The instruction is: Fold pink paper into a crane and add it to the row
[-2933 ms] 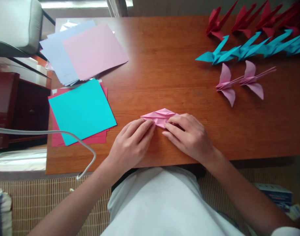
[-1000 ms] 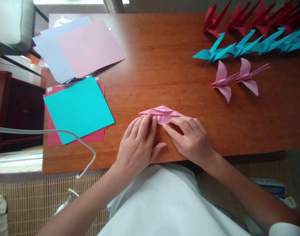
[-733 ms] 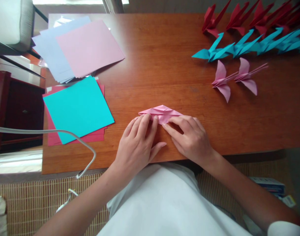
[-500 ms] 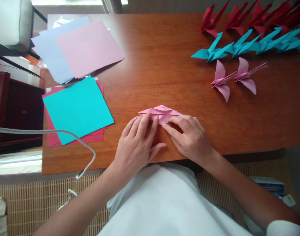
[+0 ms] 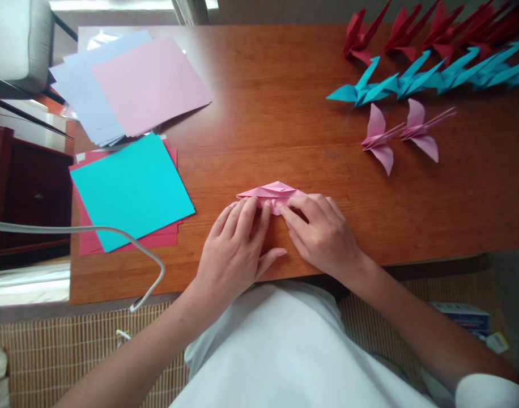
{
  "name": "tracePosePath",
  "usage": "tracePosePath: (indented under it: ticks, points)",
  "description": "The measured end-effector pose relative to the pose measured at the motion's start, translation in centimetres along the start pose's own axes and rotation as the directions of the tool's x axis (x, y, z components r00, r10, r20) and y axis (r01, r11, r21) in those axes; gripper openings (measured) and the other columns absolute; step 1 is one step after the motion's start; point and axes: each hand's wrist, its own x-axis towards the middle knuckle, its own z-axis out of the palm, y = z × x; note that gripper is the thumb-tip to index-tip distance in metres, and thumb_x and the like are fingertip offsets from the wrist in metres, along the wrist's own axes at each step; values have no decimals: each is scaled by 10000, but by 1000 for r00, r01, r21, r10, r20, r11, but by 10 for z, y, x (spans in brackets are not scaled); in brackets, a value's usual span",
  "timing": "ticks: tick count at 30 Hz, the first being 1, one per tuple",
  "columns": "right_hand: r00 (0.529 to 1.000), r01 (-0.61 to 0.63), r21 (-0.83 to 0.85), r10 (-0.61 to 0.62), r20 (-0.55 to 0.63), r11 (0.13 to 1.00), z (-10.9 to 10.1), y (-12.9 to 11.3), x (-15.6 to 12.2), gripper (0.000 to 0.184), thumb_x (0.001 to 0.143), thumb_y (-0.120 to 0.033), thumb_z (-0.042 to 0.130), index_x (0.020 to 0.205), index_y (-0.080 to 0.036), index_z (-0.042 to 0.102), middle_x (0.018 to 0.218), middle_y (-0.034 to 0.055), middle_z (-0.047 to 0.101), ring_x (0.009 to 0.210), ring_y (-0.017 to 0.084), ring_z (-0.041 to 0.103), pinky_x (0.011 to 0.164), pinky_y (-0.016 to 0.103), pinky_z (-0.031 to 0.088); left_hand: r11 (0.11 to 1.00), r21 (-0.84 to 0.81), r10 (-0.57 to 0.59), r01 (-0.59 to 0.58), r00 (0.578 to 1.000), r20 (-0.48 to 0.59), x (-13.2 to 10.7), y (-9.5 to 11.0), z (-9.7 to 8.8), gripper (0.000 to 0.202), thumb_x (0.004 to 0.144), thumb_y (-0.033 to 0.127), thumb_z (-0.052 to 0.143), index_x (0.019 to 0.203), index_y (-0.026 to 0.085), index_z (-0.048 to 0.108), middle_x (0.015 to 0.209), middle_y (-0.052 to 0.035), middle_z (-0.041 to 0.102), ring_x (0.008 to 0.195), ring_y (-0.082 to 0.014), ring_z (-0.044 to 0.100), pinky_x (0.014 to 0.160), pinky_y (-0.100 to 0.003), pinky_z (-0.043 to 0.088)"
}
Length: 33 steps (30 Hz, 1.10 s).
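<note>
Touching folded pink paper [image 5: 276,188] on tabletop [image 5: 259,136]

Rests left hand [image 5: 237,241], fingers slightly apart, on the paper's near left side. Touches near right side with right hand [image 5: 327,233], fingers bent; cannot tell whether clamped. Has paper lying near the tabletop's front edge, between turquoise sheet [image 5: 134,192] at left and pink cranes [image 5: 376,126] farther right.

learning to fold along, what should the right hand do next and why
The right hand should probably press down the near part of the pink paper: its fingers touch there, the left hand rests on the left part, and the layers do not look fully flat.
</note>
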Motion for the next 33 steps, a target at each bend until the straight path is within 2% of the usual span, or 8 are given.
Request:
tracePosePath:
  ticks: [6,16,25,33]
  points:
    - [1000,10,-25,-10,3,1000,-1,-1,0,299,973,-153,573,1247,-110,683,1186,116,731,1111,256,608,848,379,428,1000,8,-12,12,999,51,1,1,-3,801,964,646,487,1484,37,493,1484,-258,515,1400,-352,482,1200,-441,347]
    - [1000,12,-25,-11,21,1000,-1,-3,1,304,981,-139,543,1254,-114,674,1187,113,737,1101,244,623,846,378,468,990,100,94,-98,995,43,5,-4,-11,832,967,672,455,1440,-7,530,1478,-269,540,1361,-369,533,1162,-447,393]
    - [999,9,-18,-8,31,1000,-1,-3,1,297,986,-146,539,1248,-126,678,1202,120,733,1103,244,629,861,374,467,995,55,79,-82,995,53,-5,1,-8,942,941,736,421,1509,-16,445,1546,-256,480,1442,-394,456,1183,-472,358]
    - [1000,16,-22,-15,18,1000,0,-2,1,295,982,-147,550,1245,-125,682,1196,110,738,1123,246,626,865,375,474,994,71,82,-83,996,24,-4,2,-7,898,959,731,385,1472,4,506,1510,-226,537,1418,-382,493,1180,-466,353]
